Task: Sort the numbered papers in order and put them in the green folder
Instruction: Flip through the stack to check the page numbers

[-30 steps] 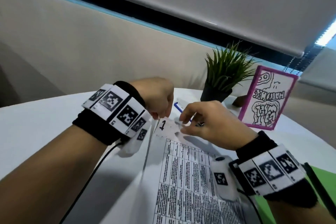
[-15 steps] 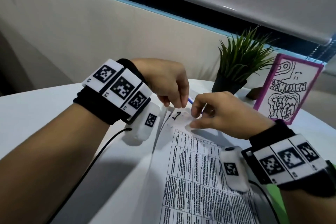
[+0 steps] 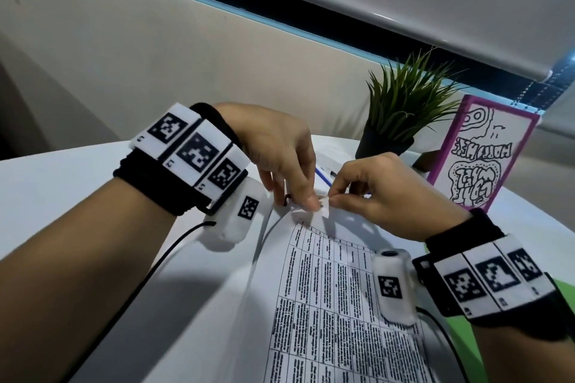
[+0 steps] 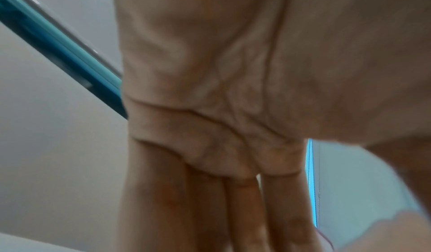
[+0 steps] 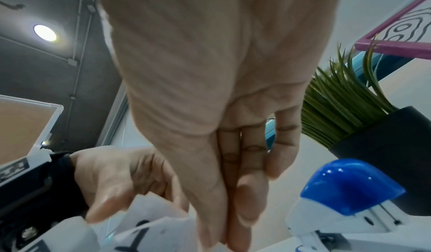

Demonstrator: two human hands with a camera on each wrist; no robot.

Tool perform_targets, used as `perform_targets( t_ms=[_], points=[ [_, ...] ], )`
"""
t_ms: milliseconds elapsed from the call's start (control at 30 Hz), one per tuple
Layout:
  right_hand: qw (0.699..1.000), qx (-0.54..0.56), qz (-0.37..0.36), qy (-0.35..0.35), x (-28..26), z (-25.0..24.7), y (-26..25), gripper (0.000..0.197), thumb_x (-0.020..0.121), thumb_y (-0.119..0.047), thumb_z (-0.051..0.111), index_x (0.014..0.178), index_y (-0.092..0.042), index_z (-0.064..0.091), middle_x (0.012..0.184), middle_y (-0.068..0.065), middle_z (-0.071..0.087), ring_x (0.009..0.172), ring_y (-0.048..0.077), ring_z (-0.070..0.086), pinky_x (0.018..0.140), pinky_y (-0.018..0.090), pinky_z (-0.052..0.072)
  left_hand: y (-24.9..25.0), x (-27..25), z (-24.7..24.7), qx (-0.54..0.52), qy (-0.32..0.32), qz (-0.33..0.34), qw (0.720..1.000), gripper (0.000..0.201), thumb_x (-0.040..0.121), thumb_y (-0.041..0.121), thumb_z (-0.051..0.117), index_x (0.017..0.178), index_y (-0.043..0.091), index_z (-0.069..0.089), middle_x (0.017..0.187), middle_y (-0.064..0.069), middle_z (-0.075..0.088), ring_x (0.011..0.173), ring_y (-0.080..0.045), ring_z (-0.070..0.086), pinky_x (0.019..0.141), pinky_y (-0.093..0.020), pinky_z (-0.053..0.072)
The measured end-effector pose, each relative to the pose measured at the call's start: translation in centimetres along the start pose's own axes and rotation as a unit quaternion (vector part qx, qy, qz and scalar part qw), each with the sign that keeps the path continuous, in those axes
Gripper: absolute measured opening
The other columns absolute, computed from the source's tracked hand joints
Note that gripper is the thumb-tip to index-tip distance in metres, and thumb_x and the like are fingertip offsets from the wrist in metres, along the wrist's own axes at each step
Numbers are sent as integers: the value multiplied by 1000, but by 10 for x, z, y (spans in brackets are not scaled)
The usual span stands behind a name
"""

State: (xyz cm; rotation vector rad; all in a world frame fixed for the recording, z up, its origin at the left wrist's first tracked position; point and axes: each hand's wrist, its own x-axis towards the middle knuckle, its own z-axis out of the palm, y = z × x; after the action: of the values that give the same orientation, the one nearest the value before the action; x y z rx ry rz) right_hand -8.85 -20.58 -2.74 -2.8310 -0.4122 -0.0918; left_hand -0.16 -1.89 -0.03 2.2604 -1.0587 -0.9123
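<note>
A stack of white papers (image 3: 339,305) printed with a table lies on the white table (image 3: 62,196) in the head view. Its far corner (image 3: 324,211) is lifted and bent. My left hand (image 3: 306,199) pinches that corner from the left, and my right hand (image 3: 335,200) pinches it from the right, fingertips almost touching. In the right wrist view the sheet (image 5: 144,235) shows a handwritten 1, with the left hand (image 5: 116,186) behind it. The left wrist view shows only the blurred palm and fingers (image 4: 242,210). A strip of the green folder (image 3: 558,288) shows at the right edge.
A blue and white stapler (image 5: 349,193) sits just beyond the hands. Behind it stand a potted green plant (image 3: 401,109) and a pink-framed drawing (image 3: 479,162). A black cable (image 3: 149,267) runs from the left wrist across the table.
The paper's far corner, flat before with the 1 in plain sight, is now raised and bent between both hands' fingertips. The left hand's fingers have come down onto it.
</note>
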Motion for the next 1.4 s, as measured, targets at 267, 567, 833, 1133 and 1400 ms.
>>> perform_targets(
  t_ms=[267, 567, 833, 1133, 1400],
  points=[
    [999, -9, -16, 51, -3, -9, -15, 24, 75, -26, 82, 93, -22, 67, 81, -16, 62, 72, 2, 62, 71, 24, 52, -7, 11, 4, -4, 40, -4, 999, 9, 90, 8, 64, 92, 3, 70, 74, -13, 73, 70, -23, 72, 66, -25, 57],
    [979, -185, -88, -13, 1, -8, -19, 20, 81, -37, 74, 98, -29, 68, 98, -8, 58, 78, 12, 53, 66, 40, 52, -14, 16, 5, -28, 21, -1, 999, 20, 89, 1, 59, 101, 17, 64, 76, -16, 64, 75, -31, 73, 68, -30, 57],
    [995, 24, -95, 4, -35, -21, -15, 5, 87, -26, 68, 91, -26, 66, 97, -16, 70, 91, 7, 67, 79, 32, 53, -22, 22, 1, -39, 37, 20, 998, 21, 95, -1, 49, 110, 4, 63, 68, -5, 61, 74, -30, 72, 71, -34, 58],
    [994, 60, -89, 12, -40, -9, -11, 18, 91, -24, 62, 105, -30, 72, 97, -14, 69, 93, 11, 66, 78, 32, 52, -7, 9, 1, 51, 132, 53, 989, 32, 71, 48, 80, 79, 20, 66, 79, 4, 70, 62, -8, 57, 59, -24, 47],
    [996, 37, -77, 16, -37, -7, -10, 6, 88, -20, 69, 92, -25, 71, 89, -14, 72, 85, 6, 68, 76, 28, 53, -1, 16, 15, 176, 149, 2, 973, 11, 72, 18, 80, 69, 13, 70, 57, 5, 67, 49, -7, 61, 47, -19, 45]
  ],
)
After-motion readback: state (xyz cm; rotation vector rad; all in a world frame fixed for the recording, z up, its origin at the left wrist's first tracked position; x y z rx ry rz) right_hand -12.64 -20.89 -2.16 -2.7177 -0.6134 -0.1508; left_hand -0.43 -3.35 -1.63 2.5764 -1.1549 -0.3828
